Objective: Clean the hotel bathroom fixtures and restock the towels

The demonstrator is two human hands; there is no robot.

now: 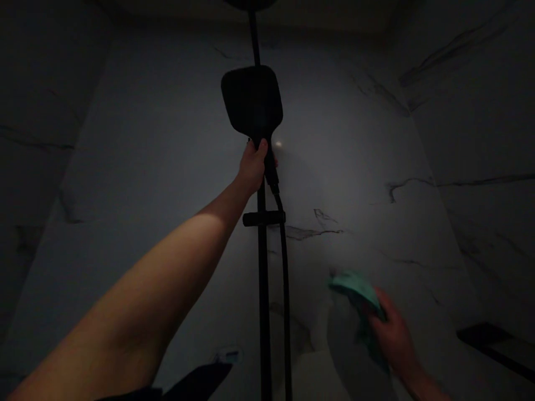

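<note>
A black hand shower (pixel 253 100) with a squarish head stands upright in front of the vertical rail. My left hand (pixel 253 165) is wrapped round its handle, just below the head. From the handle's lower end a black hose (pixel 286 289) hangs down beside the rail. Low on the right, my right hand (pixel 390 328) grips a green cloth (pixel 355 284), slightly blurred, with part of it draping below the fingers. The cloth is in front of the wall; whether it touches the wall I cannot tell.
A black rail (pixel 263 278) runs up the marble-patterned wall (pixel 179 145), with a holder bracket (pixel 261 218) on it. Side walls close in left and right. A black bar-like fixture (pixel 487 334) juts in at lower right. A small label (pixel 228 355) shows low on the wall. Light is dim.
</note>
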